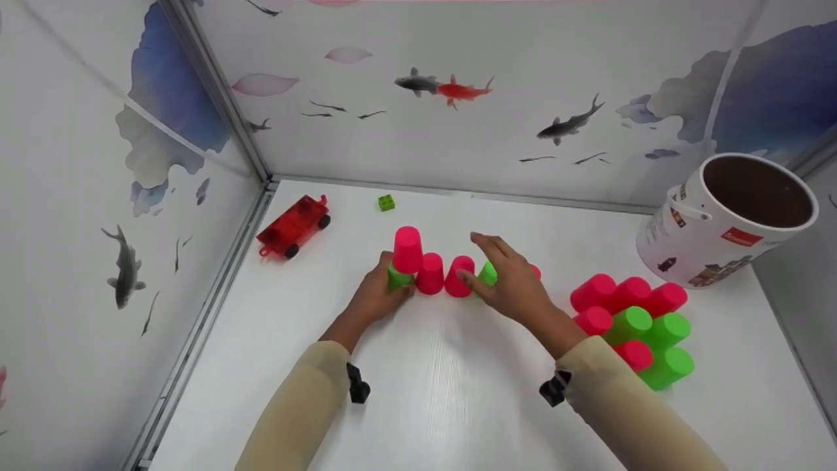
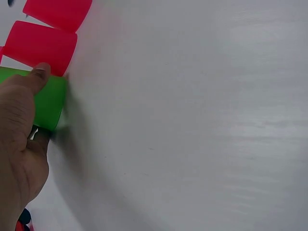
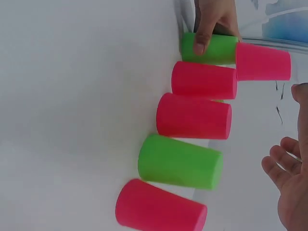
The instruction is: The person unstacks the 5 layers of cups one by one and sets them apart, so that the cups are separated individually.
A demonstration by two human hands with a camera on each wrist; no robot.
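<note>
My left hand (image 1: 378, 293) grips the green cup (image 2: 50, 102) at the left end of a row of upside-down cups, its thumb against the cup's near side. A pink cup (image 1: 408, 250) rests on top, over the green cup and the edge of the neighbouring pink cup (image 3: 204, 80). The row goes on with another pink cup (image 3: 194, 116), a green cup (image 3: 180, 162) and a pink cup (image 3: 161, 206). Above the row's right part hovers my right hand (image 1: 513, 284), fingers spread and holding nothing.
On the right stands a cluster of pink and green cups (image 1: 631, 324), partly behind the right forearm. A white bucket (image 1: 673, 242) is at the back right corner. At the back left are a red toy wagon (image 1: 294, 227) and a small green block (image 1: 386, 203).
</note>
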